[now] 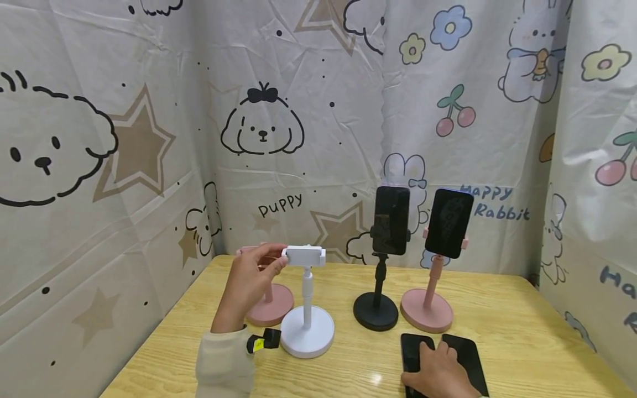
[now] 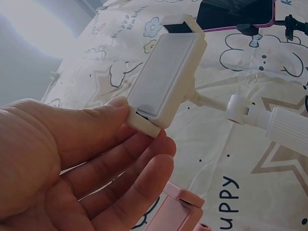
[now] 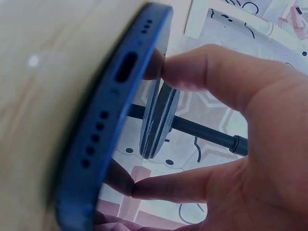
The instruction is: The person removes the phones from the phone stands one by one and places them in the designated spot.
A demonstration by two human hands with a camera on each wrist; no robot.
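Left hand pinches white stand's clamp at 9 o'clock; right hand grips blue phone; steady clamp, lift level.

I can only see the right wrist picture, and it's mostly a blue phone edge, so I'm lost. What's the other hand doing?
Observer: The left hand pinches one end of the clamp on top of the white stand.
Operator: Is my phone the only one lying down?
Observer: No. A second phone lies flat right beside the blue phone that the right hand grips.
Operator: Are the other stands all empty?
Observer: No. The black stand and a pink stand carry the upright phones, one each.
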